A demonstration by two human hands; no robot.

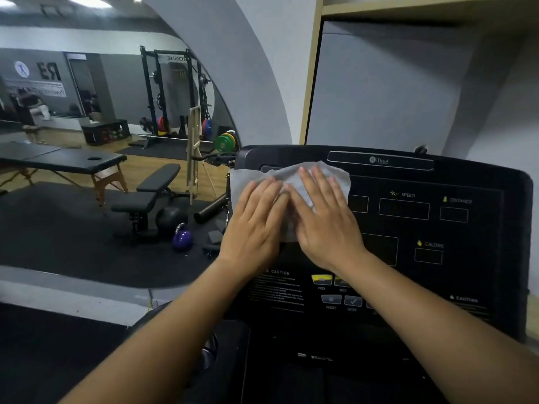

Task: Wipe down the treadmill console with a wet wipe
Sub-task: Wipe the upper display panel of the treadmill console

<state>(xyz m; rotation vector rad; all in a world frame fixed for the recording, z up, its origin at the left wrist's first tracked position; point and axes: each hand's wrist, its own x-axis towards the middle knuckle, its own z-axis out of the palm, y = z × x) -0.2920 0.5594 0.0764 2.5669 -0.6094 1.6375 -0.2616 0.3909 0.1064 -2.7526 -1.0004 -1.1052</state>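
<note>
**Both hands flat on the wipe, upper left of the console**

Here we are at the black treadmill console [481, 185], which fills the right half of the view. The crumpled white wet wipe [256, 174] is spread across its upper left corner, and the wipe's left edge reaches the console's left rim.

The left hand [256, 223] lies flat on the wipe, fingers straight and close together, pressing down. The right hand [323, 217] does the same just beside it, palm down and fingers straight. The two hands meet in the middle of the cloth. Neither hand curls round anything; both are open and pressing. Wipe shows above the fingertips and in a strip between the palms.

To the right of the hands the dark display windows sit uncovered, labelled SPEED [404, 195], DISTANCE [458, 200] and CALORIE [431, 244]. Below the wrists there's a yellow button [321, 279] marked PREV and a block of white CAUTION text [277, 290].

Off to the left, an arched wall mirror [43, 223] with reversed lettering reflects the gym: a black padded massage table on wooden legs [67, 161], a black adjustable weight bench [151, 191], a purple kettlebell [182, 237] on the dark floor mat, a black power rack [172, 94] and green weight plates [225, 142].
</note>
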